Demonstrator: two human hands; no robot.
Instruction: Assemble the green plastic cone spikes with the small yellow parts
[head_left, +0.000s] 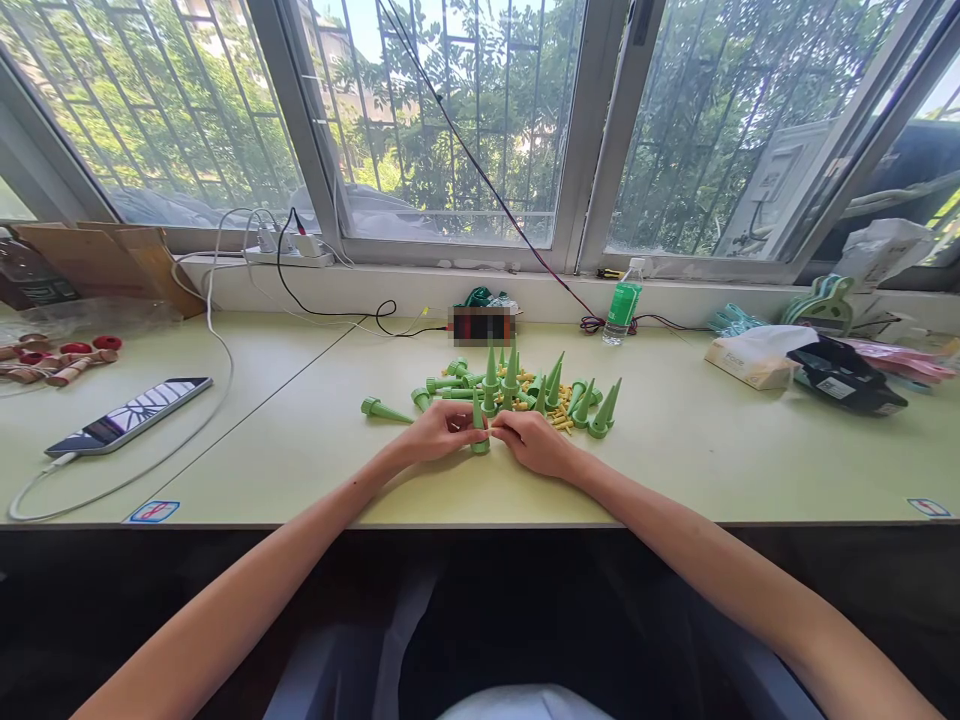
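My left hand [433, 432] is closed around a green plastic watering spike [478, 410], which stands upright near the table's front with its point up. From the other side, my right hand [535, 442] pinches a small yellow piece [491, 426] against the side of that spike. The fingertips hide much of where the two meet. Just behind my hands is a group of similar green spikes [555, 382], some upright and some lying down. Small yellow pieces [562, 421] are scattered among them. One green spike [384, 409] lies apart on the left.
A plugged-in phone [129, 416] and its white cable lie left, near wooden toys with red balls [75, 350]. A green-labelled bottle [623, 304] stands at the back. On the right are a tissue pack [754, 356] and a black packet [846, 374].
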